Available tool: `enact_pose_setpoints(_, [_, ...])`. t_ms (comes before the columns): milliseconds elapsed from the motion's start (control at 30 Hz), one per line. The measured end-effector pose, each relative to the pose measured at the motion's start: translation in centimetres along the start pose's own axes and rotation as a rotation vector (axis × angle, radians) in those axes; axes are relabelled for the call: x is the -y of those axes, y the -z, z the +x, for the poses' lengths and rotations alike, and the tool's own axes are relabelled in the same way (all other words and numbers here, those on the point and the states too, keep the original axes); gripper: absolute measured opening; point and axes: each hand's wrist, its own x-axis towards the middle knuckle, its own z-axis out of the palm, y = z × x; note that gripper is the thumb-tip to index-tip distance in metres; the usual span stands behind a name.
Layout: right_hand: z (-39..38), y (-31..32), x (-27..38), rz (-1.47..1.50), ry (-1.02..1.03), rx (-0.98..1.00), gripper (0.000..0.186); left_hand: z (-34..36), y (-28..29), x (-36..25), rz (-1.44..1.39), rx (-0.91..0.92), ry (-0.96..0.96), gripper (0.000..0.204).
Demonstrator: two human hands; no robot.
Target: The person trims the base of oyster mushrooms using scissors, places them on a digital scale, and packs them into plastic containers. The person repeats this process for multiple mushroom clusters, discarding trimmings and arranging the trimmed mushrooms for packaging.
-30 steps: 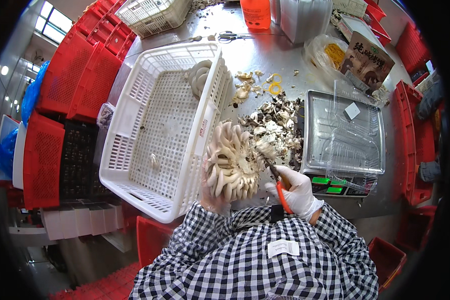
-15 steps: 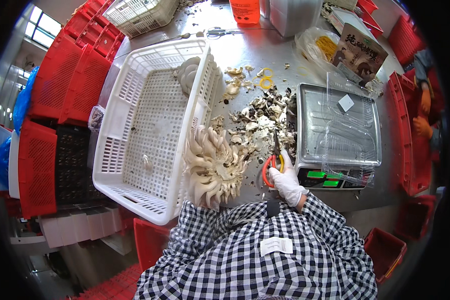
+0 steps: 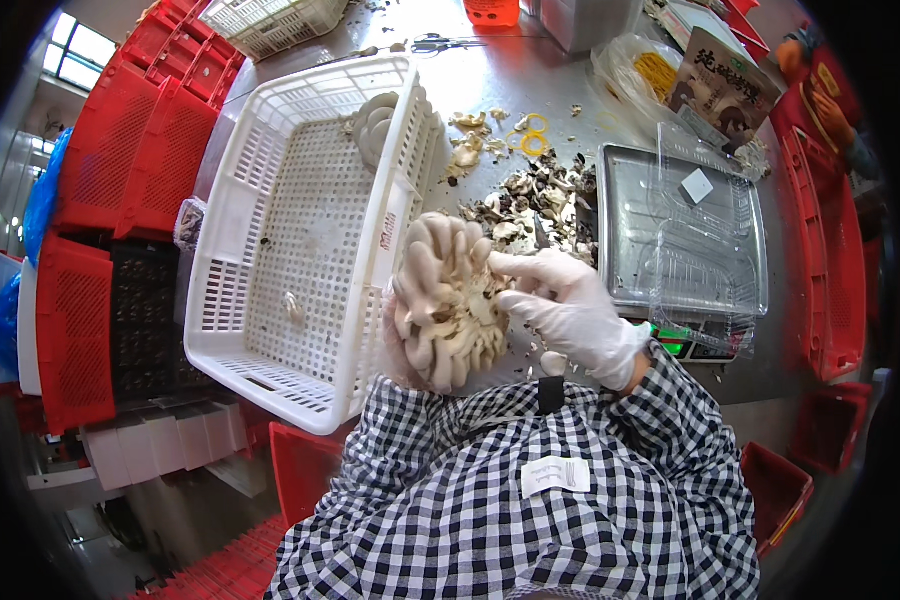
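A pale cluster of oyster mushrooms (image 3: pixel 448 300) is held up beside the white basket's right wall, its cut base facing right. My left hand (image 3: pixel 396 345), gloved and mostly hidden behind the cluster, grips it from the left. My gloved right hand (image 3: pixel 575 310) reaches the cluster's right edge, thumb and forefinger closed on it from two sides. A dark blade-like tip (image 3: pixel 541 232) shows just above the right hand; scissor handles are not visible. A small pale mushroom piece (image 3: pixel 553 363) appears below that hand. Mushroom trimmings (image 3: pixel 540 200) lie heaped on the metal table beyond.
The white basket (image 3: pixel 370 270) at left contains another mushroom clump (image 3: pixel 375 130). On the right stands a scale (image 3: pixel 625 230) with a clear plastic tray (image 3: pixel 700 270) on it. Yellow rubber bands (image 3: pixel 534 138) and scissors (image 3: pixel 440 43) lie farther back. Another person's hand (image 3: pixel 832 117) shows at far right.
The mushroom cluster has been raised and turned. My right hand has moved left onto it; the red-and-yellow scissor handles it held are no longer visible. The other person has shifted farther back.
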Motion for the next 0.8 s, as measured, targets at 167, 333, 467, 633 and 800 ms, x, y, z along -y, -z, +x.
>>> enact_pose_setpoints(167, [2.0,-0.2,-1.0,0.135,-0.078,-0.113,0.022,2.6,-1.5,0.1,0.210,0.013,-0.052,0.065])
enact_pose_setpoints(333, [3.1,1.0,-3.0,0.182,-0.155,-0.076,0.011,2.9,-2.3,-0.8,0.350,0.044,0.045,0.062])
enact_pose_setpoints(467, [1.8,2.3,-0.7,0.186,-0.218,0.105,0.015,2.6,-2.1,-0.5,0.400,0.072,-0.005,0.059])
enact_pose_setpoints(633, [1.4,4.5,-2.0,-0.258,-0.231,-0.088,0.020,2.1,-0.7,0.9,0.313,0.052,-0.037,0.059])
enact_pose_setpoints(800, [2.0,3.2,-2.6,-0.482,0.388,-0.248,0.021,2.4,-3.2,1.3,0.199,0.017,-0.108,0.061])
